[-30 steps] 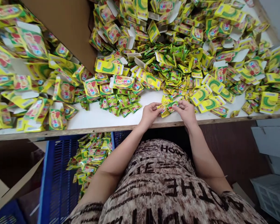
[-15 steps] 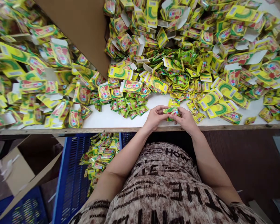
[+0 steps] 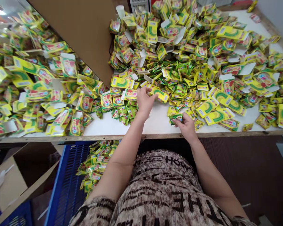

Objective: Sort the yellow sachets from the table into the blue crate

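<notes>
My right hand point(image 3: 187, 128) is above the front of the white table and pinches a small green packet point(image 3: 176, 118) between thumb and fingers. Just behind that packet lie loose yellow-green packets. My left hand point(image 3: 145, 104) reaches in over small yellow cartons, its thumb and fingers apart. Under its fingers is a carton with red and pink lettering point(image 3: 130, 94). To the right of its thumb lies a yellow carton point(image 3: 160, 94). A cluster of green packets point(image 3: 124, 113) rests left of my left wrist.
A tall brown cardboard panel point(image 3: 85, 34) divides the heaps of cartons. Below the wooden table edge point(image 3: 160, 136) stands a blue crate point(image 3: 61, 185) holding many packets point(image 3: 100, 163). An opened cardboard box point(image 3: 9, 185) is at lower left. A white cup point(image 3: 120, 12) stands at the back.
My hands have parted. My left hand has moved forward and left to the cartons, while my right hand keeps the green packet. The view has tilted up slightly.
</notes>
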